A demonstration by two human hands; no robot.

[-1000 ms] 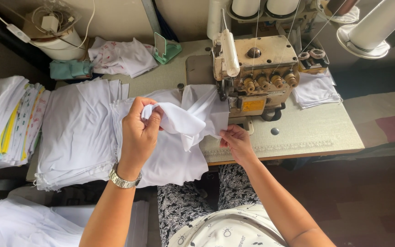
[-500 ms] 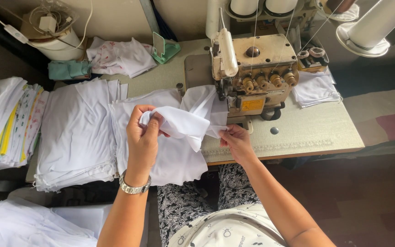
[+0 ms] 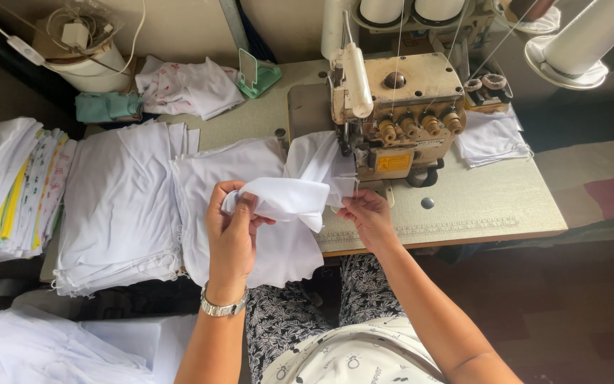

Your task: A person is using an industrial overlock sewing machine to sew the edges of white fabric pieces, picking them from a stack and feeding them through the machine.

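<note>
A folded piece of white cloth (image 3: pixel 289 195) is held up between two hands just in front of a sewing machine (image 3: pixel 399 117), its far edge running under the front of the machine. The near end of the cloth is pinched by the left hand (image 3: pixel 232 235), fingers closed around the bunched fabric, while the other end is gripped close to the machine by the right hand (image 3: pixel 367 213), thumb and fingers shut on the edge. A metal wristwatch (image 3: pixel 222 308) is worn just below the left hand. Beneath the held piece, another white piece (image 3: pixel 250 235) is spread flat and hangs over the table's (image 3: pixel 477 206) near edge. To the left of the left hand a thick stack of white pieces (image 3: pixel 119 206) is laid, and further left a second stack (image 3: pixel 8 188) with coloured edges is seen. Beyond the right hand, past the machine, a small pile of folded white cloth (image 3: pixel 492 139) is set. At the far side of the table a crumpled white rag (image 3: pixel 186 85) and a green plastic holder (image 3: pixel 257 75) are placed, with thread cones (image 3: pixel 406 11) standing above the machine.
</note>
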